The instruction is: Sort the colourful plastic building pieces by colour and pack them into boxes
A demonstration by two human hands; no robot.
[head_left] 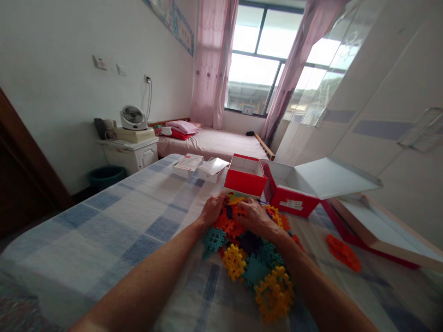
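Note:
A heap of notched plastic building blocks in orange, yellow, teal and dark purple lies on the tablecloth (134,221). My left hand (213,208) is at the far left side of the heap, its fingers curled round blocks at the edge. My right hand (255,215) reaches over the heap from the right, fingers bent down onto orange blocks (231,225). Both sets of fingertips are partly hidden. Nearer to me lie a yellow block (234,262), a teal block (214,239) and a larger yellow piece (275,295). Orange blocks (343,251) lie apart at the right.
Beyond my hands stand an open red box (246,182) and another red box (290,200) with its lid raised. Two small white boxes (187,173) are to their left. A shallow box lid (384,233) lies at the right. A bed (221,143) is behind the table.

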